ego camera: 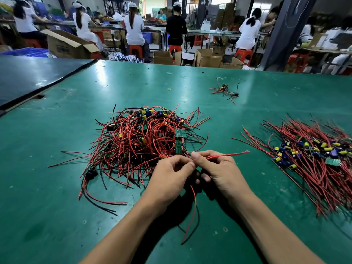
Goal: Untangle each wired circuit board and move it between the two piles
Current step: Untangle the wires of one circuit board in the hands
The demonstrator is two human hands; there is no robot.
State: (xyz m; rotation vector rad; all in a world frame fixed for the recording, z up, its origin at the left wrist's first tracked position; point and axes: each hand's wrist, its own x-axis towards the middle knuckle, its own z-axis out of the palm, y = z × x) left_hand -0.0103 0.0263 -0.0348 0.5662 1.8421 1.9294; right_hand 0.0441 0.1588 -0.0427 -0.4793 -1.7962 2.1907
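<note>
A: What is seen, from the largest thing down?

B: A green table (57,140) is spread across the view. On its middle a tangled pile (144,138) of red and black wires and small boards is heaped. To the right, well apart from it, a flatter pile (312,155) is laid out with its wires mostly lined up.

A: And the hands?

B: Both are held together at the near edge of the tangled pile. The left hand (167,176) is curled, and wires are pinched at its fingertips. The right hand (219,172) is curled too, and a red wire (228,154) that sticks out to the right is pinched between thumb and forefinger. 2 loose wires (193,206), 1 red and 1 black, are hung below the hands toward the person.

A: Where is the board?

B: A green board (179,147) is stood on edge just above the fingertips, at the pile's near rim. Whether the pinched wires belong to it cannot be told.

A: Anything smaller?

B: A small cluster (225,90) of wired boards is left farther back, and a yellow rubber band (169,89) is seen near it.
</note>
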